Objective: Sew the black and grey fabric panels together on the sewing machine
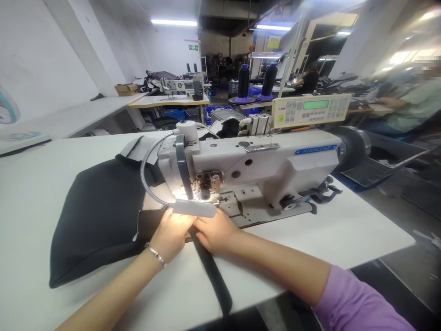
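Observation:
My left hand [172, 233], with a silver bracelet at the wrist, is closed on the edge of a black fabric piece [96, 216] just in front of the needle area. This stuffed-looking piece spreads out to the left, with a lighter lining showing near the machine. Close against it, my right hand [217, 231] has its fingers closed on a black strap [213, 276], which runs down to the table's front edge. A grey lamp head [193, 208] on a bendable neck covers some fingertips. Behind them stands the sewing machine [262, 158], its needle area brightly lit.
The white table [268, 266] carries the machine. A control panel [312, 110] sits above it, beside two black thread cones [244, 82]. Another sewing machine [182, 87] stands on a table behind. At far right a person [409, 105] sits near a dark tray-like surface.

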A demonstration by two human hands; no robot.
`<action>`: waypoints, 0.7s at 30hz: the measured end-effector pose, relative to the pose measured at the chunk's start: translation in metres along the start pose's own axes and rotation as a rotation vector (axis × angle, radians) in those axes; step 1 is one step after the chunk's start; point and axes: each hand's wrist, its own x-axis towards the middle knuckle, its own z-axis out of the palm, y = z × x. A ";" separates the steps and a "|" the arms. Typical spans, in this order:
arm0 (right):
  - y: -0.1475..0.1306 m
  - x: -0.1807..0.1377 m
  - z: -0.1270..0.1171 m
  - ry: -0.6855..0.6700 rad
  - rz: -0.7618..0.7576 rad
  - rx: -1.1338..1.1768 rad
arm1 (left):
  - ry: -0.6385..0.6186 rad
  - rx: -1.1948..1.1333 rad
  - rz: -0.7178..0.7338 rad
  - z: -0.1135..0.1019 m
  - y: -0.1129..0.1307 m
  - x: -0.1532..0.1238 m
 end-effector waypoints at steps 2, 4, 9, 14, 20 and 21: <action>-0.002 0.000 -0.001 0.004 0.016 -0.005 | -0.004 0.004 0.024 0.000 -0.004 0.000; -0.003 0.000 -0.002 0.000 0.025 -0.008 | -0.005 0.013 0.035 0.001 -0.008 0.001; -0.005 0.002 -0.002 -0.007 0.057 -0.015 | 0.002 0.029 0.046 0.006 -0.018 0.004; -0.005 0.004 0.002 0.020 0.094 0.002 | -0.007 0.009 0.016 0.014 -0.027 0.003; -0.003 0.006 0.001 0.043 0.112 0.059 | 0.021 0.014 -0.017 0.019 -0.028 0.004; -0.003 0.006 0.001 0.046 0.116 0.065 | 0.026 0.013 -0.017 0.019 -0.028 0.004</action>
